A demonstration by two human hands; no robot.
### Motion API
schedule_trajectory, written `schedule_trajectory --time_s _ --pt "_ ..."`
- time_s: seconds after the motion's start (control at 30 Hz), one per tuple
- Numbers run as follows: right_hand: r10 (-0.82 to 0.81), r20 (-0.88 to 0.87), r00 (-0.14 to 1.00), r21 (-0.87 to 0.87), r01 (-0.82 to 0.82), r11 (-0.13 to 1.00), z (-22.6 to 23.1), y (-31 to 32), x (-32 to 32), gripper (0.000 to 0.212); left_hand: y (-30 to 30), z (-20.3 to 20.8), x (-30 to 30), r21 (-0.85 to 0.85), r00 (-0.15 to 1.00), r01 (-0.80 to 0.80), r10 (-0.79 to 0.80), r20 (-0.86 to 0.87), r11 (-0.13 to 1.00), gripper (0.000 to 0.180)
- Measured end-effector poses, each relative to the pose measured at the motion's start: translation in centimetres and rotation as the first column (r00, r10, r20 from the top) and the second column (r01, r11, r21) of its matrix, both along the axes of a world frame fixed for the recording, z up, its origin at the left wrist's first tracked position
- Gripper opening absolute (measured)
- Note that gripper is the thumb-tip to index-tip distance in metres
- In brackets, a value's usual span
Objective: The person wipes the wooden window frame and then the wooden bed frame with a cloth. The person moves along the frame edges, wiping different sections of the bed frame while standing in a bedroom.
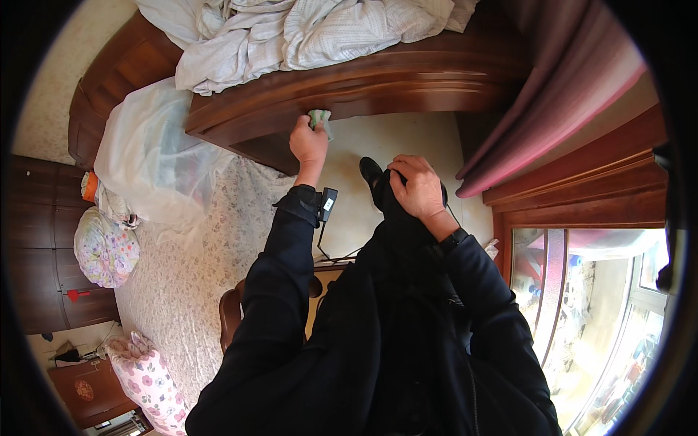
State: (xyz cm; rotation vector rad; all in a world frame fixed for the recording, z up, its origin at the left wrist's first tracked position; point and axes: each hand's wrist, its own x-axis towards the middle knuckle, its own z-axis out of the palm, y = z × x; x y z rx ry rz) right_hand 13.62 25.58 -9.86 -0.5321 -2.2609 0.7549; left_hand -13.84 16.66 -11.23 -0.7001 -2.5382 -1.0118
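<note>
My left hand [308,147] is closed on a small pale green cloth [321,123], held against the lower edge of a dark brown wooden bed board [349,81]. Only part of the cloth shows past my fingers. On my bent knee, in black trousers, lies my right hand [419,187], fingers stretched out and nothing in it. Around my left wrist is a strap with a small black device [328,206] and a cable.
Rumpled white bedding [313,36] covers the bed above the board. Clear plastic sheeting [149,145] hangs at its left corner. A mauve curtain [560,94] and a wood-framed window [582,305] stand at right. Floral bundles [107,247] sit by the patterned surface [196,254] at left.
</note>
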Motion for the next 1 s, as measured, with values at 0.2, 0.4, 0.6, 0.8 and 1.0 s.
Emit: schedule_trajectory --time_s 0.2,0.4,0.6,0.8,1.0 --pt "-0.001 0.001 1.0 -0.002 0.001 1.0 -0.2 0.1 0.0 0.012 0.4 2.0 -0.7 0.221 0.994 0.079 -0.059 -0.095 0.972 0.024" --pt "0.003 0.009 1.0 -0.011 -0.003 1.0 -0.1 -0.1 -0.1 0.013 -0.6 -0.4 -0.3 -0.109 0.989 -0.001 0.017 0.145 0.994 0.024" --pt "0.009 0.046 0.999 -0.019 -0.008 1.0 0.0 0.1 -0.1 0.014 -0.2 0.1 -0.6 -0.005 0.995 -0.014 0.015 0.097 1.0 0.026" --pt "0.019 0.041 0.999 -0.003 -0.019 1.0 -0.1 0.0 -0.3 0.012 0.1 0.1 -0.1 0.032 0.994 -0.038 0.035 0.104 0.999 0.027" --pt "0.019 0.017 1.0 0.001 -0.019 1.0 0.1 0.0 -0.4 0.012 -0.2 -1.6 -0.6 -0.138 0.993 -0.025 0.041 0.113 0.99 0.027"
